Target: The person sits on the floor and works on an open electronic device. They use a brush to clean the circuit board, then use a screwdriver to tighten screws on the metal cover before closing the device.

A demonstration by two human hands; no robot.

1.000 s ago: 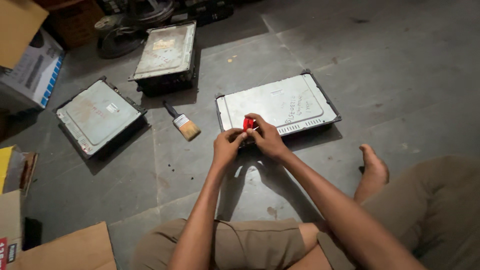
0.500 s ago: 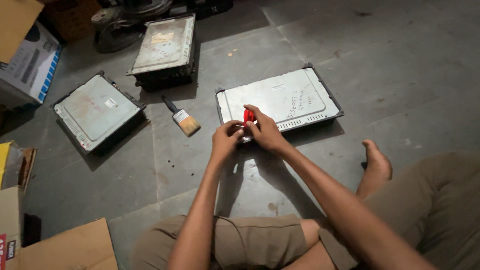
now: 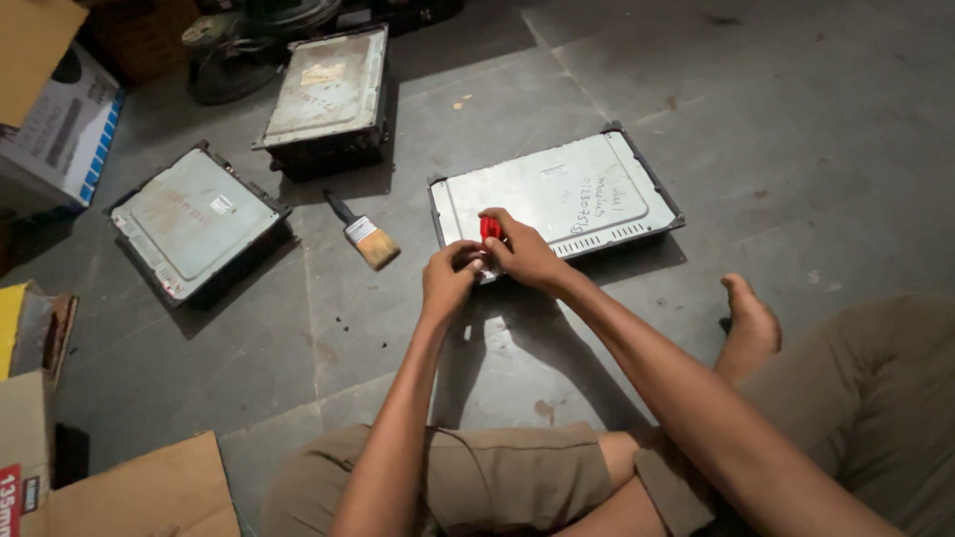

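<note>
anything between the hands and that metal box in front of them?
Nothing visible. Both the left hand and right hand are already at the near edge of the flat metal box, with a small red tool between them. The paintbrush lies off to the left.

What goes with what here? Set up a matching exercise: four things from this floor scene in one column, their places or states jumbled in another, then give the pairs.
Things:
1. small red object
2. paintbrush
3. nearest metal box
4. cardboard carton

Places or states:
A. lying loose on the floor between two metal boxes
B. at the far left edge, blue and white side showing
C. held at the fingertips of both hands
D. flat on the floor right in front of the hands, handwriting on its lid

Pairs: 1-C, 2-A, 3-D, 4-B
</note>
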